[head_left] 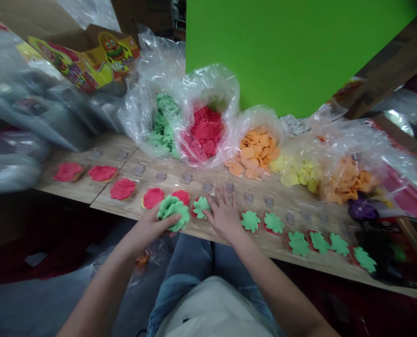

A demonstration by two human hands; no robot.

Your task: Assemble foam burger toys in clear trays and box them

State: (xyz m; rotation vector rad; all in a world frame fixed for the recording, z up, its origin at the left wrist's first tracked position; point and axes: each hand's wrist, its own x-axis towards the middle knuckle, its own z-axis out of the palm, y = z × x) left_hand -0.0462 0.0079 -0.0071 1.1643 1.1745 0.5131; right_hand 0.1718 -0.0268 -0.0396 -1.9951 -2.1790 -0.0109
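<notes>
Two hands at work: left hand (150, 229) curls its fingers, closed together, around a clump of green dough cutouts (173, 213); right hand (224, 215) rests fingers apart on the wooden board (285, 220) (green cutout (201, 207) just beside).

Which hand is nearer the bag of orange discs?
Right: the right hand rests on the board, below the bag. The left hand, farther left, holds green dough.

I note clear plastic bags (208, 89) of red, orange and yellow modeling-dough discs (255, 152), a bright green panel (288, 51) behind them, and a burger-printed cardboard carton (89, 58) up to my left.
</notes>
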